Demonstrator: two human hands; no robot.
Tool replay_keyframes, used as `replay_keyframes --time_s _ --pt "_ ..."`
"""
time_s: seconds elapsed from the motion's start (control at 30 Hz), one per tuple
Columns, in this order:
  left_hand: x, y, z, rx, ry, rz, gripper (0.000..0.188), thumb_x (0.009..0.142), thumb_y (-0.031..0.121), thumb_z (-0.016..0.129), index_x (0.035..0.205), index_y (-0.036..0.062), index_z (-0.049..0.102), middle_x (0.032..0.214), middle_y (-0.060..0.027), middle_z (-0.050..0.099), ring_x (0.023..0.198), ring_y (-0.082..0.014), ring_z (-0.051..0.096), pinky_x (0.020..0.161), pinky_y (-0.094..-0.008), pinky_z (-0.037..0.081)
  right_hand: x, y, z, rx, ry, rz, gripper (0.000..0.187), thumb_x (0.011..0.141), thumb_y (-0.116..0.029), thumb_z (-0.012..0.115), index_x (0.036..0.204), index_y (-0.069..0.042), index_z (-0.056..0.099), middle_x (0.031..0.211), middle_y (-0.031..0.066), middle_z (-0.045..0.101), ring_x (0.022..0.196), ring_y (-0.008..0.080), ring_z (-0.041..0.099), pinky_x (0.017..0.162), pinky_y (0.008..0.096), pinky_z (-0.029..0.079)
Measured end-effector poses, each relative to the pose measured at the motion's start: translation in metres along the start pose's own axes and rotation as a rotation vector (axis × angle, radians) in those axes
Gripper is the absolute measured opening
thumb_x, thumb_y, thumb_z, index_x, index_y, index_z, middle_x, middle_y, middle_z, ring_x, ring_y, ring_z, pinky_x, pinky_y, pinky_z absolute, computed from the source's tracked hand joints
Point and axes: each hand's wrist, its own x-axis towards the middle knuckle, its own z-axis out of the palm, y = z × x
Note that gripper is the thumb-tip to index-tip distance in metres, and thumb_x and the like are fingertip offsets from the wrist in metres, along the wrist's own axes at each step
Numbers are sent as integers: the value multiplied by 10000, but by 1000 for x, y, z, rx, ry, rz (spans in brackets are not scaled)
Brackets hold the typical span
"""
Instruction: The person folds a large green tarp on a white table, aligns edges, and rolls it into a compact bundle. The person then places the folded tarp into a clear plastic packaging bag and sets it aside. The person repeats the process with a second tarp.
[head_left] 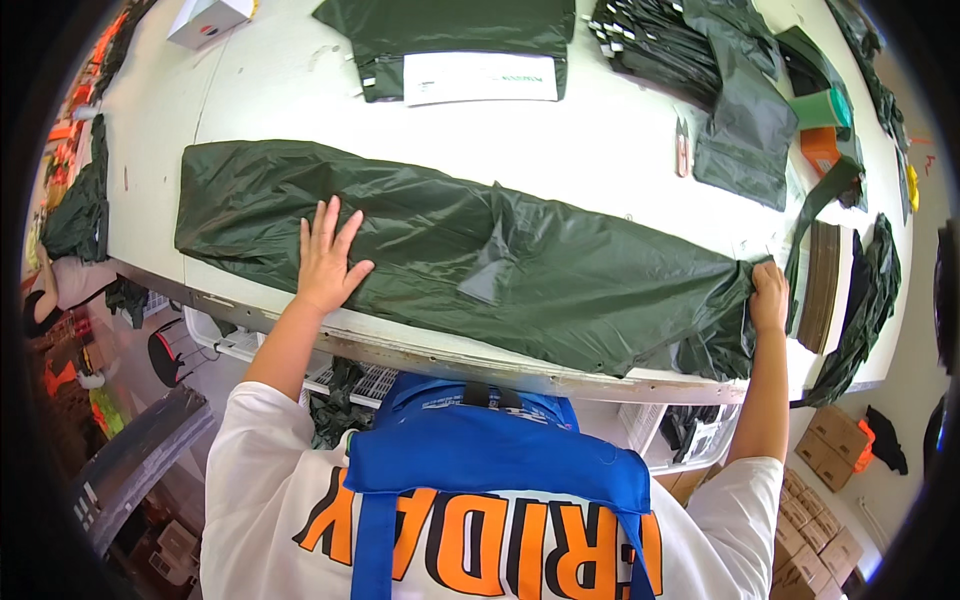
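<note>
A long piece of dark green, shiny coated fabric (420, 240) lies stretched across the white table in front of me, wrinkled, with a small raised fold near its middle. My left hand (328, 262) rests flat on it, left of the middle, fingers spread. At the fabric's right end my right hand (769, 292) is closed on its gathered edge; the fingertips are partly hidden. Beyond the fabric lies another dark green folded piece (450, 30) with a white printed sheet (480, 78) on it.
Small thread snips (682, 148) lie near stacked dark green pieces (660, 50) at the far right. A green tape roll (822, 108), an orange box (820, 150) and brown cardboard strips (822, 285) sit at the right. A white box (208, 20) stands far left. White baskets (665, 440) are below the table edge.
</note>
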Motion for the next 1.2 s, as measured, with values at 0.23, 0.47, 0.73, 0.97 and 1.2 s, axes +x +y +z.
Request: replay_keyframes --time_s 0.23,0.47,0.73,0.97,1.2 --pt "1 4 -14 -83 -46 -54 609 859 432 586 1399 216 407 1519 -124 221 1375 -368 232 1110 -557 154 3 15 5 135 -19 429 211 669 108 443 826 -32 427 806 175 488 802 389 491 703 436 398" --pt "121 115 -57 -366 153 93 383 819 373 650 1092 108 609 992 -110 629 981 -319 574 877 -434 417 19 8 -15 287 -212 164 357 664 155 436 945 -55 501 1017 171 540 964 396 525 820 356 448" --pt "167 112 -9 -599 -369 24 194 849 202 575 1016 120 631 883 -87 675 805 -271 633 734 -369 479 4 27 24 216 82 123 150 708 53 509 781 -17 398 793 133 421 781 345 469 690 364 394" --pt "174 121 -3 -562 -299 -140 160 790 184 585 833 40 640 759 -140 652 708 -289 620 666 -354 482 47 -88 -68 249 -201 62 383 701 -24 631 1073 -87 564 1302 191 480 1243 374 434 1034 415 351" --pt "177 111 -3 -751 -301 -136 72 743 75 605 802 46 635 738 -122 650 682 -251 621 648 -325 486 86 -346 -30 440 -31 -292 469 858 -334 620 1231 -60 544 1273 135 528 1211 287 469 1058 524 302"
